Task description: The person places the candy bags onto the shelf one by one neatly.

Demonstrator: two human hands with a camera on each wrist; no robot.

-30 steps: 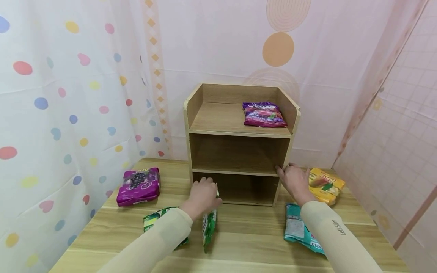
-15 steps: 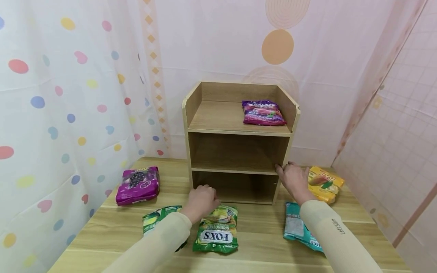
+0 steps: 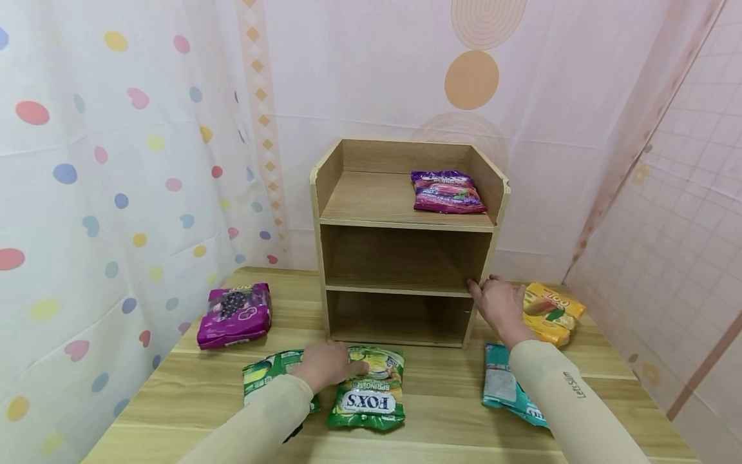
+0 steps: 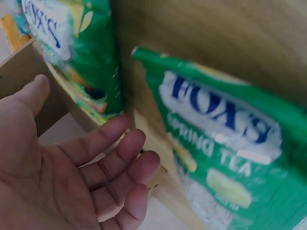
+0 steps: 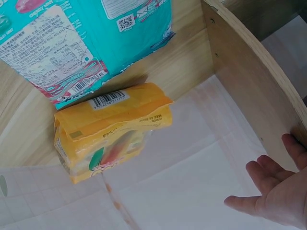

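Note:
Over two green Fox's bags is my left hand (image 3: 327, 366), its fingers loosely bent with nothing in them. The right-hand bag (image 3: 368, 399) lies flat before the wooden shelf (image 3: 406, 225); the other (image 3: 262, 376) is partly under my wrist. In the left wrist view, the hand (image 4: 81, 167) has its palm showing between one green bag (image 4: 88, 52) and the Spring Tea bag (image 4: 225, 134). My right hand (image 3: 500, 309) touches the shelf's right side, and in the right wrist view its fingers (image 5: 271, 175) are spread by the side panel (image 5: 259, 72).
A purple bag (image 3: 447, 192) lies on the shelf's top. On the table (image 3: 440, 412) are a purple grape bag (image 3: 234, 316) at left, a yellow mango bag (image 3: 551, 314) and a teal bag (image 3: 504, 380) at right. Patterned curtains (image 3: 371, 71) hang behind.
The right-hand green bag went from upright under my left hand to lying flat. My left hand let go of it and moved down and left. My right hand stayed at the shelf.

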